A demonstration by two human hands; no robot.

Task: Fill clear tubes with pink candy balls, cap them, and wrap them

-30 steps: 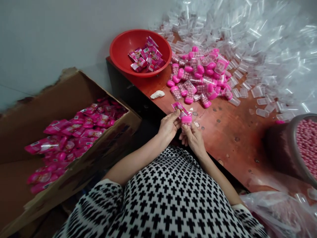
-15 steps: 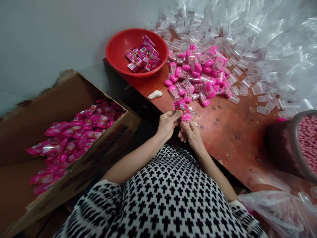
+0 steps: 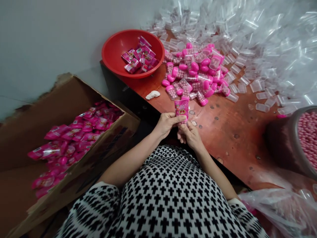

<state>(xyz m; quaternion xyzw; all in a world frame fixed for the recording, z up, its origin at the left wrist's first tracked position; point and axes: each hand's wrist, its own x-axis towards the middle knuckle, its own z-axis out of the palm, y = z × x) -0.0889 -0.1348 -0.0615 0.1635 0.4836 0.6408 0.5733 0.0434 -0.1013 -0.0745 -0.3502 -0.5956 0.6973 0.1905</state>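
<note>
Over the table's front edge, a pink printed wrapper [image 3: 181,108] stands upright between my two hands, its patterned face towards me. My left hand [image 3: 168,124] pinches its lower part, thumb across the front. Just below, the fingers of my right hand [image 3: 190,135] are closed on the bottom end; what is inside the wrapper there is mostly hidden. Right behind it lies a heap of clear candy tubes [image 3: 195,71] with bright pink caps and small pink balls inside.
A red bowl [image 3: 109,62] with flat pink wrappers stands at the table's [image 3: 230,138] left corner. Left of me, a cardboard box [image 3: 32,125] holds wrapped pink packets. Many clear tubes [image 3: 257,86] cover the back right. A bucket [image 3: 279,138] of pink balls and a plastic bag [image 3: 277,205] are at right.
The wrapper has turned from tilted to upright, with its printed face more in view. My left thumb has slid lower across it. The view has shifted slightly.
</note>
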